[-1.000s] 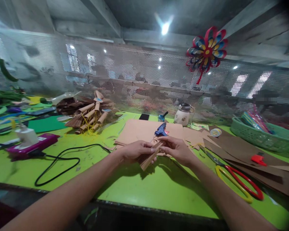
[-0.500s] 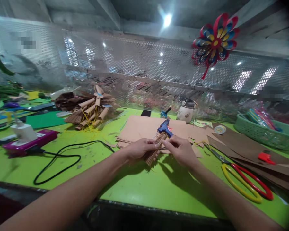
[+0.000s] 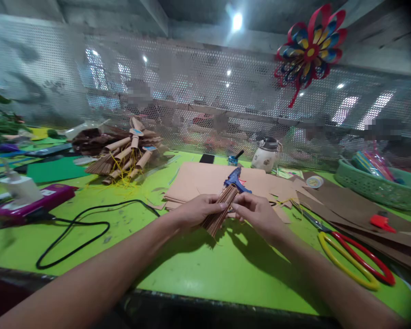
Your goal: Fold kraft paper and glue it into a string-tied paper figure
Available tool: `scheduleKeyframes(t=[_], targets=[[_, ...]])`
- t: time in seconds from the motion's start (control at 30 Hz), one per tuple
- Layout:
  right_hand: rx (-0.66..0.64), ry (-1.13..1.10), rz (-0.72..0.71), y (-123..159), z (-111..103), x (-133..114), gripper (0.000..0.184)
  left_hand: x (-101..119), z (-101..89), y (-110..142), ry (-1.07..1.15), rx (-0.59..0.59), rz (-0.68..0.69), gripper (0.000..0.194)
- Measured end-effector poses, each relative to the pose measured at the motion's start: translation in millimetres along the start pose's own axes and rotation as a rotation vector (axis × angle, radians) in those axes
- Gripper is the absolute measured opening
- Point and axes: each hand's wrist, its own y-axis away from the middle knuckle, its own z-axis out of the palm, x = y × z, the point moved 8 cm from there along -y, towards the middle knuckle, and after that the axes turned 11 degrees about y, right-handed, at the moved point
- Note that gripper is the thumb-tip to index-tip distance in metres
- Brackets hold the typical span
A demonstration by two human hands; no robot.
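Note:
A bundle of narrow brown paper strips (image 3: 215,223) slants over the front of the green table, its lower end spread like a fan. My left hand (image 3: 200,211) is closed around it, thumb on top and fingertips showing underneath. At the bundle's right edge, my right hand (image 3: 256,214) is closed, thumb and forefinger pinched against the paper; its other fingers curl underneath, partly hidden. Just beyond the bundle's upper end lies a blue glue gun (image 3: 237,180), partly covered by the strips. Under it is a stack of light brown paper sheets (image 3: 195,178).
Red-and-yellow-handled scissors (image 3: 351,258) lie at right beside dark brown sheets (image 3: 342,205) and a green basket (image 3: 380,185). Leftward are a purple power strip (image 3: 37,205), its black cord (image 3: 78,224) and small paper brooms (image 3: 126,153). A jar (image 3: 264,155) stands behind.
The view has shifted slightly. The bundle's strips now face the camera more, and my right hand stays at its right edge. My left hand keeps its hold.

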Motion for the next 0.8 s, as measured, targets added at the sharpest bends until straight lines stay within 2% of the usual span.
scheduleKeyframes(t=[0.33, 0.47, 0.57, 0.8], targets=[[-0.043, -0.210, 0.195, 2.1, 6.7, 9.7, 0.010, -3.9, 5.7, -1.7, -0.092, -0.060, 0.007, 0.033], [-0.023, -0.327, 0.207, 3.5, 8.3, 8.5, 0.019, -7.9, 13.9, 1.5, -0.071, -0.124, -0.057, 0.034], [-0.019, -0.361, 0.204, 3.8, 9.2, 8.7, 0.017, -11.1, 15.5, 1.4, -0.100, -0.156, -0.096, 0.033], [-0.006, -0.386, 0.293, 5.3, 12.2, 16.0, 0.004, -15.8, 8.2, -3.3, -0.089, -0.092, -0.061, 0.025]])
